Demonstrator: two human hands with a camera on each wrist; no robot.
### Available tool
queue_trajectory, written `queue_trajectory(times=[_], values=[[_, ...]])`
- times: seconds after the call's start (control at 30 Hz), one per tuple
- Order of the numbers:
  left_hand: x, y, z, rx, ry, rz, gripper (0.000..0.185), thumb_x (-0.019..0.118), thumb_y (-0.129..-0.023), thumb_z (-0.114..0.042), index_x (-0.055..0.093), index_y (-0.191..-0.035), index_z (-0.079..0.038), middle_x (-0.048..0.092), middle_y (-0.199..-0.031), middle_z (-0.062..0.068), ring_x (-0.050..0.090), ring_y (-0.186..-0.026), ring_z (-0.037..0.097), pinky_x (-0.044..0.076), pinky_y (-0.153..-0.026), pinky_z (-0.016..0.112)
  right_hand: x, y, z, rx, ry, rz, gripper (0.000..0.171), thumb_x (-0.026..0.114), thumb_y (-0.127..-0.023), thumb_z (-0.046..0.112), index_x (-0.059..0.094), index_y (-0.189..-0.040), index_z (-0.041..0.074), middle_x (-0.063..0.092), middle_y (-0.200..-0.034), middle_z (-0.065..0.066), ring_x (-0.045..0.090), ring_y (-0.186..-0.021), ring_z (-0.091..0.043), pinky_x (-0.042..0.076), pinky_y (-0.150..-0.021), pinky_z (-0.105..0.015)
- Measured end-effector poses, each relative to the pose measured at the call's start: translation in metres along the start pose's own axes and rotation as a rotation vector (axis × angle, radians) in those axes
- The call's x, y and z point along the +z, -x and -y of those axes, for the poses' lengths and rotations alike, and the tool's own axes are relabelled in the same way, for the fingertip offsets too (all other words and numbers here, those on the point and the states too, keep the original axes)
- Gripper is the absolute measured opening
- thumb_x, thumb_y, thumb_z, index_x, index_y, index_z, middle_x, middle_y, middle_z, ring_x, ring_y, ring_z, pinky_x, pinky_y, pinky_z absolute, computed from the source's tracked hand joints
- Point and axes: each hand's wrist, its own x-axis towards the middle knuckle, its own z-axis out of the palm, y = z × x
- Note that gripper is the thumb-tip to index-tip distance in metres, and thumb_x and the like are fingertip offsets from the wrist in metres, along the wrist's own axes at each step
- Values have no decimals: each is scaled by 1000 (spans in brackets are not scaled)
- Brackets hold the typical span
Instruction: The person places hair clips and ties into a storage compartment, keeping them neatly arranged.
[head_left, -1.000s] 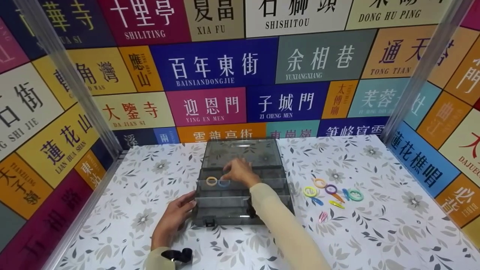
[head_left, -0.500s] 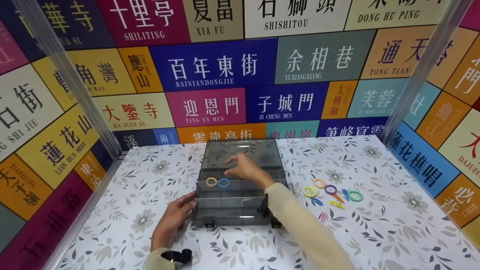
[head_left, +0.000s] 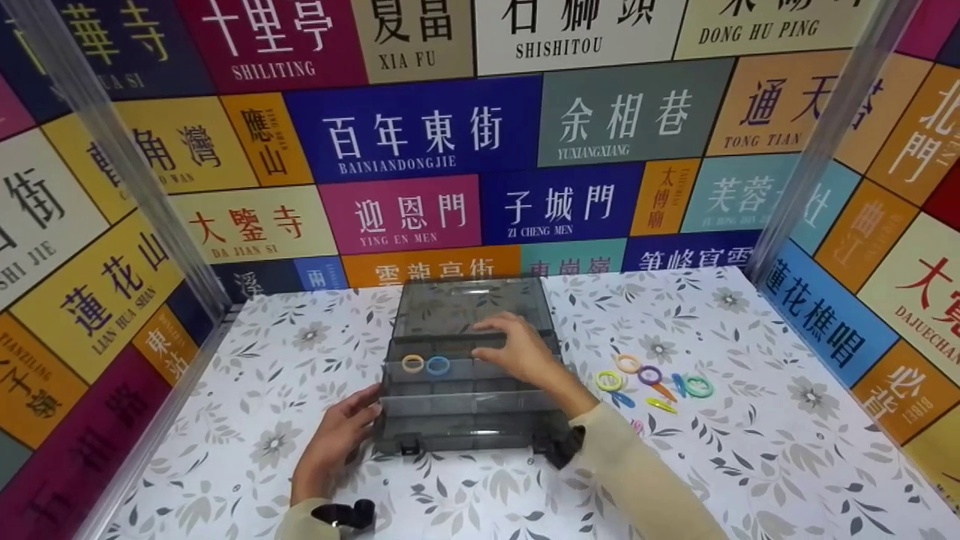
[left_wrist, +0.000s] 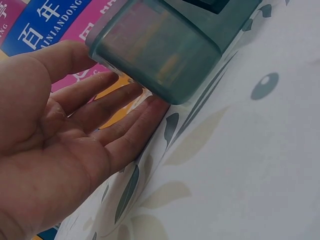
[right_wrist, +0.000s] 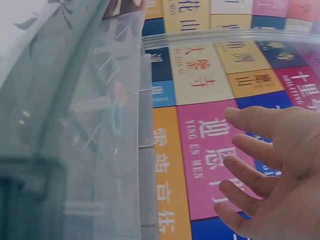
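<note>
A smoky see-through compartment box (head_left: 435, 405) lies with its lid (head_left: 472, 304) tipped back. Side by side in one of its left compartments are a peach ring (head_left: 412, 364) and a blue ring (head_left: 438, 366), which look like hair ties. My left hand (head_left: 341, 435) is at the box's left side, and in the left wrist view its extended fingers (left_wrist: 125, 135) reach the box corner. Over the right part of the box, my right hand (head_left: 521, 352) is held with fingers apart and holds nothing. The right wrist view shows its spread fingers (right_wrist: 250, 172) beside the box.
Right of the box lie several rings and hair clips on the flowered tablecloth (head_left: 750, 390): a yellow ring (head_left: 608, 380), a purple ring (head_left: 649, 375), a teal ring (head_left: 699, 385), a yellow clip (head_left: 661, 406) and a pink clip (head_left: 637, 426). A sign-covered wall (head_left: 420, 135) stands behind.
My right hand has let go of the blue ring, leaving it beside the peach one, and has drawn back to the right. My left hand has stayed at the box's side.
</note>
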Motion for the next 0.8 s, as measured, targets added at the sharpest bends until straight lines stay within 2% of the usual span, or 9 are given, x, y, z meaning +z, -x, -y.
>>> queue_trajectory(times=[0.13,0.3,0.53,0.8], values=[[-1,0,0,-24,1,-10,49,58,-100,-15,50,-148,-10,44,-157,13,43,-144,36,42,-114,55,-10,20,-9,-33,-17,-12,37,78,-88,20,70,-124,14,62,-133,-11,54,-131,-35,46,-109,-55],[-1,1,0,-22,9,-14,48,58,-100,-14,50,-148,-9,44,-157,15,42,-144,37,42,-114,55,-25,38,-24,-24,-16,-41,39,78,-88,22,70,-125,13,62,-134,-11,56,-129,-35,47,-107,-55],[-1,3,0,-18,-3,8,49,56,-102,-16,47,-150,-10,41,-158,17,37,-147,39,38,-116,58,-55,54,-47,-3,-2,-110,41,78,-87,25,70,-126,13,63,-133,-10,58,-126,-32,48,-106,-54],[2,1,-1,-14,14,0,48,57,-101,-14,49,-148,-9,44,-156,15,40,-145,37,40,-116,56,-89,68,-80,52,31,-188,45,74,-91,31,67,-130,11,61,-135,-12,56,-129,-34,45,-108,-57]])
